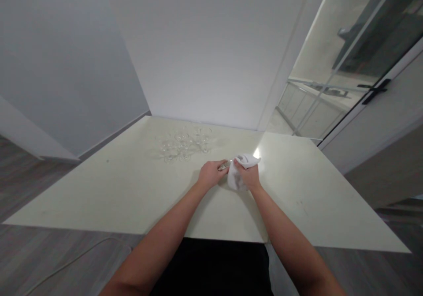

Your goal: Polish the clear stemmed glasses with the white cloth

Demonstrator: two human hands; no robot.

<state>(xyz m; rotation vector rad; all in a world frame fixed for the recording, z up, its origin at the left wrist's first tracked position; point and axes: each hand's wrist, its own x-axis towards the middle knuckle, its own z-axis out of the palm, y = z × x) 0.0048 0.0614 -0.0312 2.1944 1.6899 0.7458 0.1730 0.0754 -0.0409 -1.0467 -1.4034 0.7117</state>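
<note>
Over the middle of a white table, my left hand is closed around a small clear glass that peeks out between both hands. My right hand is closed on a white cloth, which is pressed against the glass. Several more clear glasses stand grouped on the table beyond my hands, toward the far edge.
A white wall rises behind the table. At the right, a glass partition and a door with a black handle stand close to the table's corner. A thin cable lies on the wood floor at the lower left.
</note>
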